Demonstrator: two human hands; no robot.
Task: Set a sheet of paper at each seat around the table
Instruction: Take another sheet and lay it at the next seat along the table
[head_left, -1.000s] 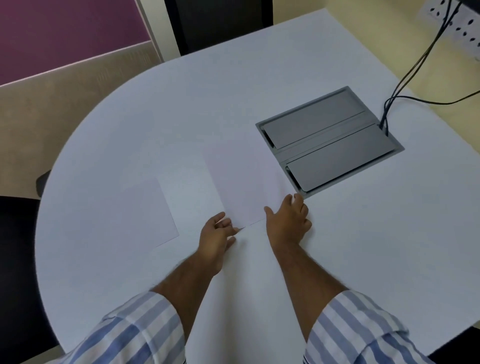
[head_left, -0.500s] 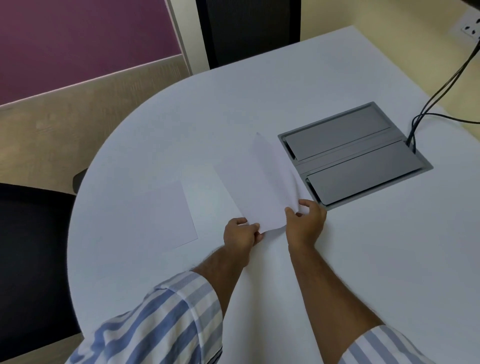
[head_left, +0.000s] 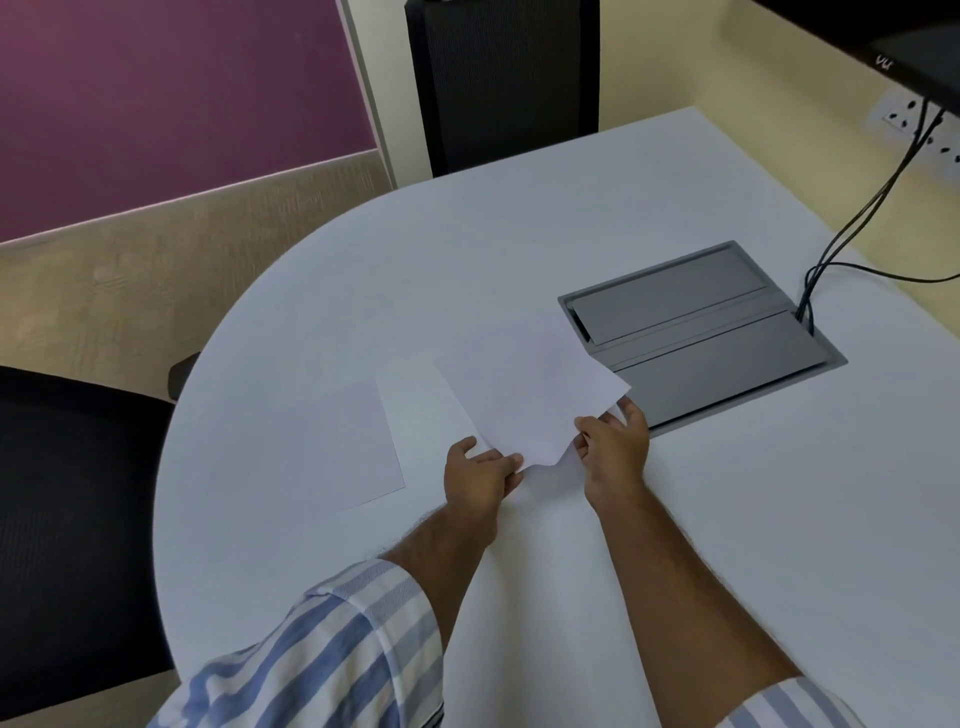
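A white sheet of paper (head_left: 535, 395) is lifted off the white table (head_left: 467, 249), its near edge curled. My left hand (head_left: 480, 475) pinches its near left corner and my right hand (head_left: 613, 441) pinches its near right edge. Under it I think a further sheet or a small stack (head_left: 457, 402) lies flat, only its left edge showing. A second white sheet (head_left: 358, 441) lies flat on the table to the left, close to the black chair seat (head_left: 67, 519).
A grey cable box (head_left: 696, 332) is sunk into the table right of the sheets, with black cables (head_left: 852, 223) running to wall sockets. A black chair back (head_left: 504, 78) stands at the far edge. Floor lies beyond the rounded left rim.
Both hands have gone from pressing the sheet's near edge to gripping it, and its right side has risen off the table. The camera view has shifted right and nearer.
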